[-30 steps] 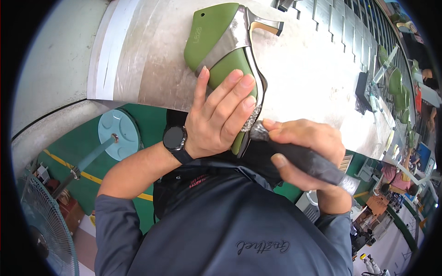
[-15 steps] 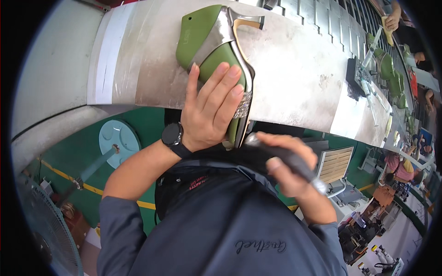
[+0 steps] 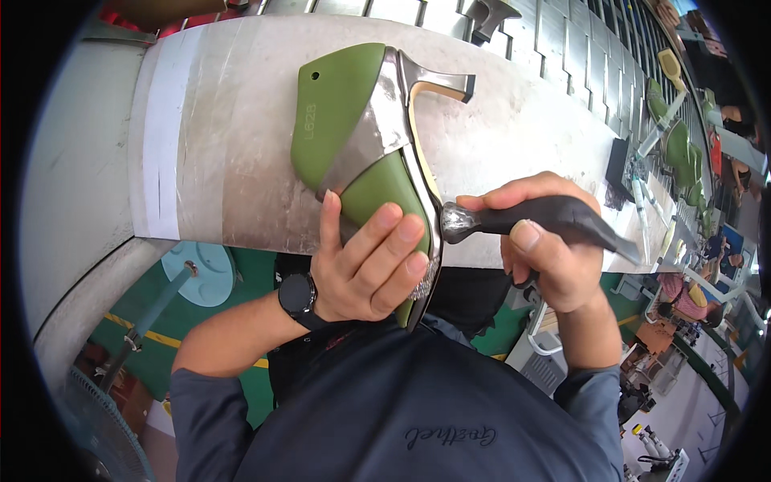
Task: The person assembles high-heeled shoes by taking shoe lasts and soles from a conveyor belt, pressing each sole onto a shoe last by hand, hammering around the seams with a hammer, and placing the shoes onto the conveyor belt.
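A high-heeled slingback-type shoe with metallic grey straps point(image 3: 377, 120) sits on a green shoe last point(image 3: 333, 112). It lies on its side along the edge of the bench, heel away from me, toe toward my body. My left hand point(image 3: 365, 265), with a black watch at the wrist, grips the shoe's front part and covers some of it. In my right hand point(image 3: 554, 249) is a black cobbler's hammer point(image 3: 546, 218), held around its head. Its shiny round face is at the sole's edge near the arch; most of the handle is hidden.
The worn pale workbench point(image 3: 249, 104) borders a slatted metal conveyor point(image 3: 554, 40). A black holder with syringe-like tubes point(image 3: 622, 169) stands at right, near several green lasts point(image 3: 679, 153). A dark heeled piece point(image 3: 491, 18) lies on the conveyor. A blue round stool base point(image 3: 201, 277) is below left.
The shoe and left hand sit lower in the view, and more bench shows beyond. My right hand has risen, bringing the hammer's face from near the toe up to the arch.
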`<state>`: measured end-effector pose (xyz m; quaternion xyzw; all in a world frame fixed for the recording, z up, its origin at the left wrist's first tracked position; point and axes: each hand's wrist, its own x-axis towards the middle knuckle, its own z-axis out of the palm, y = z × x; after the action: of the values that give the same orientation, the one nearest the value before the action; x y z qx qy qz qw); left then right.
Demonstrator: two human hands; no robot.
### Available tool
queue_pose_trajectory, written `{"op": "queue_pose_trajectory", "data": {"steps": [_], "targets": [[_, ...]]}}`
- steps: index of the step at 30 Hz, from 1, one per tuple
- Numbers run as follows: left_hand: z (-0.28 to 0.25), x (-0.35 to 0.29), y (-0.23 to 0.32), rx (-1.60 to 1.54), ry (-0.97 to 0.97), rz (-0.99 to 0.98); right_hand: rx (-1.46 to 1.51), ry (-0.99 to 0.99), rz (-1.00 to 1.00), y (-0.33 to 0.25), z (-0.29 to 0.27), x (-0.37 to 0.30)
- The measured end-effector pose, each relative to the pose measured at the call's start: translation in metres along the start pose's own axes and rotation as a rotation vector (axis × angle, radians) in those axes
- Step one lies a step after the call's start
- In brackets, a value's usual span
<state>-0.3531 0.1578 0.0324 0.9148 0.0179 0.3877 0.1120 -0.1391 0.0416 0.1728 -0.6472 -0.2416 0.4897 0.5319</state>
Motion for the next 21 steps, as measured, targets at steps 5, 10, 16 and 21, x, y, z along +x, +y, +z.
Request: {"op": "queue_pose_trajectory", "data": {"steps": [5, 10, 16, 21], "targets": [[0.003, -0.002, 0.002, -0.004, 0.023, -0.02, -0.125, -0.116, 0.157, -0.029, -0.007, 0.038], [0.006, -0.002, 0.01, -0.084, 0.104, -0.128, -0.195, -0.098, 0.184, -0.038, 0.002, 0.054], [0.002, 0.0, 0.008, -0.12, 0.06, -0.114, -0.126, 0.027, 0.13, -0.034, 0.01, 0.061], [0.003, 0.0, 0.007, -0.137, 0.079, -0.113, -0.42, -0.205, 0.176, -0.066, 0.003, 0.1]]}}
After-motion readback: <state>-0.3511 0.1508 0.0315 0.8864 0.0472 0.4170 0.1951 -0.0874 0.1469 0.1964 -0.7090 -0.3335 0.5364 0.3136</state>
